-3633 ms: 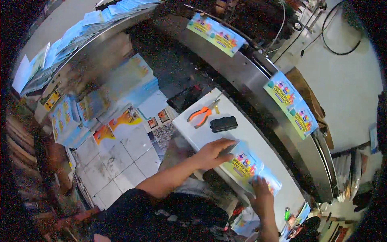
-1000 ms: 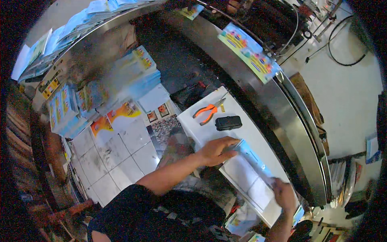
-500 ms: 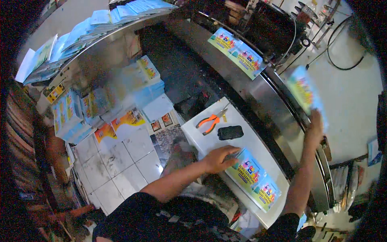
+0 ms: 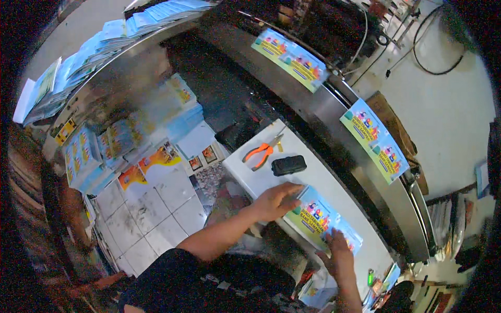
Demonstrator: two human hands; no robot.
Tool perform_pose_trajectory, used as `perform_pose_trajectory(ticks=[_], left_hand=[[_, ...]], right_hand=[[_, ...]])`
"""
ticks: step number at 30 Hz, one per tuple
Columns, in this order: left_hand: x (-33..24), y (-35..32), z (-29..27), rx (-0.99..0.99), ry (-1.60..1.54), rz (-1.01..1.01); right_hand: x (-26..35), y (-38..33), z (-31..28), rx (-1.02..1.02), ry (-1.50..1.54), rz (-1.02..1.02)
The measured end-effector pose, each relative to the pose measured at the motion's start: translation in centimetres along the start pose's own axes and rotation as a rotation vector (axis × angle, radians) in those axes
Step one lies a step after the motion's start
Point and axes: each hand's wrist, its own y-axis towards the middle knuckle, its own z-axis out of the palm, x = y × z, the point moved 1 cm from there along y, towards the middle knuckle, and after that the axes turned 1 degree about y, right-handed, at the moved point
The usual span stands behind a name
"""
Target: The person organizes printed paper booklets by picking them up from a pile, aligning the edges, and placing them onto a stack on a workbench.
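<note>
A stack of printed booklet covers (image 4: 313,219), blue and yellow with cartoon figures, lies on the white tabletop in front of me. My left hand (image 4: 275,202) rests against its left end, fingers stretched out along the corner and thumb apart. Over the stack's right part is my right hand (image 4: 340,255), its fingers extended at the top cover and its thumb spread; nothing is lifted in it. On the metal saddle rail beyond, one printed cover (image 4: 374,140) lies draped at the right. Another printed cover (image 4: 289,60) is draped farther up the rail.
Orange-handled pliers (image 4: 259,155) and a black case (image 4: 288,165) lie on the white table (image 4: 245,169). Piles of printed covers (image 4: 83,154) stand on the left. A long row of blue booklets (image 4: 78,73) lines the curved metal edge. A green lighter (image 4: 370,277) sits near the table's right end.
My right hand has let go of a cover, which now lies on the rail, and has come back to the stack. My left hand stays at the stack; the whole view has shifted slightly.
</note>
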Motion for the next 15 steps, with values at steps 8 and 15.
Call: perform_pose_trajectory(ticks=[8,15], left_hand=[[0.3,0.2,-0.2,0.082,-0.008,-0.08],[-0.3,0.1,-0.6,0.064,-0.082,-0.092]], right_hand=[[-0.6,0.3,-0.5,-0.025,0.109,0.102],[-4.3,2.0,-5.8,0.149,0.268,0.149]])
